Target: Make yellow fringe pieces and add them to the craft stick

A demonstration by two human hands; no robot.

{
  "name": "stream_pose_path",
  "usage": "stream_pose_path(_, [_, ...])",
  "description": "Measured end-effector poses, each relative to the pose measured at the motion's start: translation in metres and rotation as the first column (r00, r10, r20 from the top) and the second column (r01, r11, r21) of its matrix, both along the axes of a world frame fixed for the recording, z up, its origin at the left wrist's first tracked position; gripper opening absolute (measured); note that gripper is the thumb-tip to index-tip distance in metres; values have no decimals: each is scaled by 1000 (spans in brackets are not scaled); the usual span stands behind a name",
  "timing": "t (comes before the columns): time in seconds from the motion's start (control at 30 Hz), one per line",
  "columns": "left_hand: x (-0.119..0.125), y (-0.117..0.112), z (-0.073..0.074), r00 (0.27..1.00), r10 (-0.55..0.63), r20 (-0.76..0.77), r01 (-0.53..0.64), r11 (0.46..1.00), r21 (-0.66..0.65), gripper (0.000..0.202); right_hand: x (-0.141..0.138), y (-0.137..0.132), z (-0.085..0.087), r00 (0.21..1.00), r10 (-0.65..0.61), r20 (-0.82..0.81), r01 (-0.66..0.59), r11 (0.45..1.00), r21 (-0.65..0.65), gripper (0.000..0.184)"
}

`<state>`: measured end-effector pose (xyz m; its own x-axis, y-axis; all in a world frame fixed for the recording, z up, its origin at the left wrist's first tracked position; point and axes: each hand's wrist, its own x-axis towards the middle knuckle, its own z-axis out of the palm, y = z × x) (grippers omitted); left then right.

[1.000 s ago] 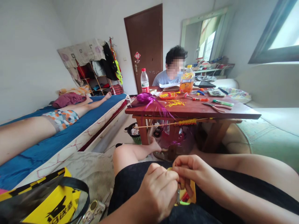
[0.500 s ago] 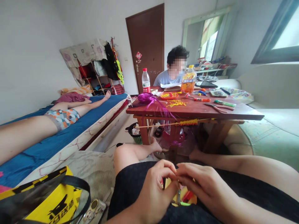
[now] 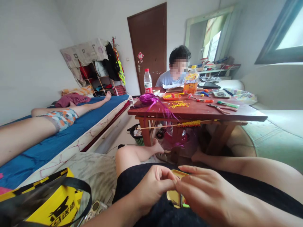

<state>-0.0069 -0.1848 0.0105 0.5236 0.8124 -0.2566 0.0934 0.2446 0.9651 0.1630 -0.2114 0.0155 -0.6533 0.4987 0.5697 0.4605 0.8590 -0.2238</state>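
Over my lap, my left hand [image 3: 156, 186] is closed, thumb and forefinger pinched together at the fingertips. Its tips meet the fingers of my right hand [image 3: 208, 192], which is turned back-up with the forefinger lifted a little and the thumb hidden. Whatever the two hands pinch between them is too small or too covered to make out. Beneath them a yellow tray [image 3: 173, 194] rests on my dark shorts. Inside the tray show a narrow metal piece [image 3: 181, 200] and a bit of bright green [image 3: 186, 205], both partly behind my right hand.
Ahead stands a red-brown table [image 3: 153, 110] with purple tinsel strands [image 3: 149, 99], yellow sticks [image 3: 180, 104], pliers [image 3: 219, 108] and a tea bottle [image 3: 191, 80]. A person [image 3: 169, 78] sits behind it. Another person lies on the bed [image 3: 104, 108]. A yellow bag [image 3: 54, 201] is at left.
My right hand has flattened and turned its back upward, its forefinger lifting. My left hand has shifted slightly down, showing more of the tray. The person on the bed has moved their legs.
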Motion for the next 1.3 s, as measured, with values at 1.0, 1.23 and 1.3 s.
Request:
stream_pose_path(1.0, [3, -6, -3, 989, 56, 140, -28, 980, -195, 13, -1, -4, 3, 1000, 15, -14, -12, 985, 174, 46])
stream_pose_path(1.23, [-5, -15, -16, 957, 261, -129, 84, 178, 980, 15, -15, 9, -16, 837, -405, -368, -234, 344, -909, 34])
stream_pose_path(1.3, [-9, -12, -19, 955, 249, -162, 185, -72, 980, 15, -17, 13, -20, 803, -423, -419, -356, 223, -908, 40])
